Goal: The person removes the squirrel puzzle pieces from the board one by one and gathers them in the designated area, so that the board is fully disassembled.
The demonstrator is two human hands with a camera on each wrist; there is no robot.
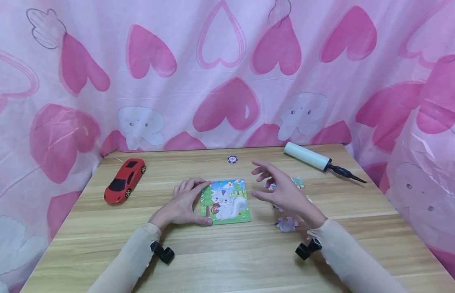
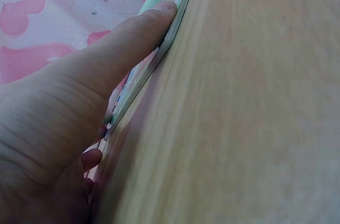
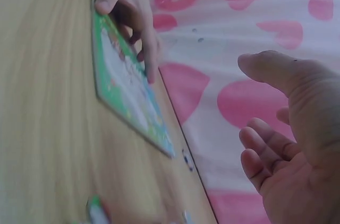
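A square puzzle board with a white squirrel picture lies on the table, in the middle of the head view. My left hand holds it along its left side, thumb at the near corner and index finger at the far one. In the left wrist view the thumb lies along the board's edge. To the right of the board, my right hand hovers empty with loosely bent fingers spread from the thumb. Several loose jigsaw pieces lie under and beside it, partly hidden by the hand.
A red toy car stands at the table's left. At the back lies a blue-and-white poker chip. A pale hand pump with a black nozzle lies at the back right. Pink heart-patterned cloth hangs around the wooden table.
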